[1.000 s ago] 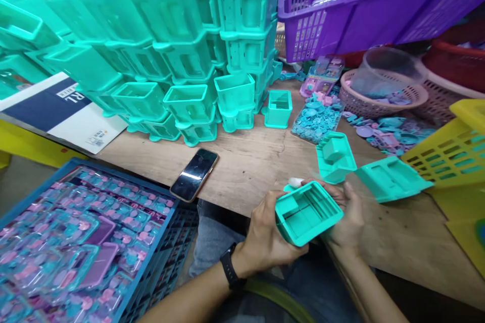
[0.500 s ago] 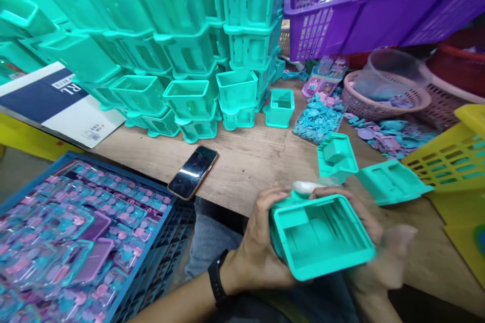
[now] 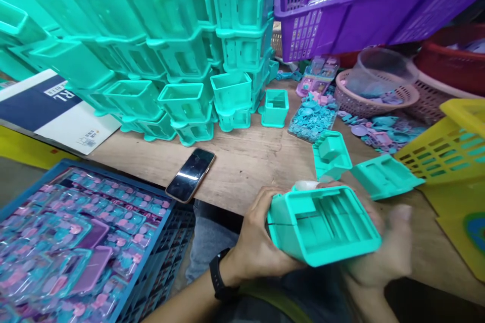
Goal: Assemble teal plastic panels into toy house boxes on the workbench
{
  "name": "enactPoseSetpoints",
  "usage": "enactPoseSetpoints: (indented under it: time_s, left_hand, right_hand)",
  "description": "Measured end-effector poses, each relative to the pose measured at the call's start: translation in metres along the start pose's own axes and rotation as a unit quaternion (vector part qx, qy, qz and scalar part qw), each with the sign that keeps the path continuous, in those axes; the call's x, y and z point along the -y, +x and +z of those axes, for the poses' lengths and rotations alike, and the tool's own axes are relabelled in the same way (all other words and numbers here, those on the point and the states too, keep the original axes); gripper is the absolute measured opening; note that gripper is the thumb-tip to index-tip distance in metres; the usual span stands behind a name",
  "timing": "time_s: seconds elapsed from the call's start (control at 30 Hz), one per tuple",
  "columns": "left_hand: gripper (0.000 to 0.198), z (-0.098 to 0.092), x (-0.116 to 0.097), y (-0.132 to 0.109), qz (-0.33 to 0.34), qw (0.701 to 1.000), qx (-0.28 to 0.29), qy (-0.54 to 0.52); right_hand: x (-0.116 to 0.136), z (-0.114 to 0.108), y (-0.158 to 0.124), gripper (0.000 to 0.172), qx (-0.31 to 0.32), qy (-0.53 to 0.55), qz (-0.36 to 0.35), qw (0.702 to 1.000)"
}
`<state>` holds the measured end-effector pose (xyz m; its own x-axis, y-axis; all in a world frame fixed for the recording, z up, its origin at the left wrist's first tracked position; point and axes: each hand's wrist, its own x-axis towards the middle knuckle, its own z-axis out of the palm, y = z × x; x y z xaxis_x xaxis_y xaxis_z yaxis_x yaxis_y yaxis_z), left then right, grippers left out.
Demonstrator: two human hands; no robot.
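Observation:
A hollow turquoise plastic box (image 3: 337,252), its open end tilted up toward me, is between my hands at the table's front edge. My left hand (image 3: 255,242) wraps round its left side, fingers behind and thumb beneath. On the other side my right hand (image 3: 382,247), smeared by motion, grips the box's right side, with fingers partly hidden behind it. Something white covers a fingertip at the far rim. Just beyond, a turquoise moulded part (image 3: 332,154) and a flat turquoise panel (image 3: 388,175) lie on the wooden table (image 3: 261,161).
Stacked turquoise boxes (image 3: 182,55) rise at the back left. A phone (image 3: 191,174) lies near the front edge. A blue crate (image 3: 151,242) of packed toy sets stands lower left. Purple (image 3: 348,20) and yellow baskets (image 3: 443,156) flank the right, near a bag of small blue parts (image 3: 312,118).
The box has tipped slightly in my hands, showing more of its left side and a seam there. My right hand has shifted a little; the whole view has moved slightly.

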<state>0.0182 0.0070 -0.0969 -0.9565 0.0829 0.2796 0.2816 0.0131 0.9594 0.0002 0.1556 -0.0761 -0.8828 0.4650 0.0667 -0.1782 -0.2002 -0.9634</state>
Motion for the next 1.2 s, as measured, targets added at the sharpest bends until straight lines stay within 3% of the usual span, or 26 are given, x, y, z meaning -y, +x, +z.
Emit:
enactPoseSetpoints:
  time_s: [0.1,0.2,0.3,0.37,0.43,0.5,0.57,0.67,0.83,1.2]
  left_hand:
    - [0.092,0.008,-0.003,0.003,-0.063,0.997,0.005,-0.047]
    - [0.091,0.015,-0.007,0.009,-0.099,0.991,-0.012,-0.091]
    - [0.087,0.015,-0.011,0.018,-0.068,0.997,-0.039,-0.024]
    - [0.084,0.013,-0.013,0.023,-0.019,0.997,-0.036,0.07]
    - [0.082,0.011,-0.015,0.027,0.016,0.986,-0.011,0.165]
    - [0.083,0.011,-0.016,0.03,0.032,0.972,0.008,0.231]
    - [0.075,0.014,-0.015,0.032,0.047,0.963,0.016,0.266]
    - [0.055,0.019,-0.014,0.036,0.072,0.956,0.021,0.283]
    - [0.047,0.021,-0.009,0.043,0.124,0.959,0.036,0.252]
    - [0.05,0.024,-0.004,0.042,0.118,0.971,-0.024,0.208]
  right_hand:
    - [-0.008,0.009,0.004,0.039,-0.085,0.06,0.01,0.994]
    - [-0.016,0.009,0.009,0.035,-0.074,0.102,0.081,0.989]
    - [-0.017,0.003,0.017,0.044,-0.053,0.082,0.146,0.984]
    - [-0.009,-0.003,0.021,0.05,-0.055,0.024,0.085,0.995]
    - [0.002,-0.007,0.022,0.058,0.002,-0.099,-0.06,0.993]
    - [0.012,-0.008,0.022,0.066,0.121,-0.249,-0.209,0.938]
    - [0.018,-0.005,0.023,0.068,0.214,-0.344,-0.303,0.863]
    - [0.018,0.0,0.027,0.066,0.248,-0.385,-0.347,0.818]
    - [0.016,0.002,0.034,0.056,0.239,-0.392,-0.343,0.819]
    - [0.015,0.009,0.036,0.056,0.207,-0.377,-0.312,0.847]
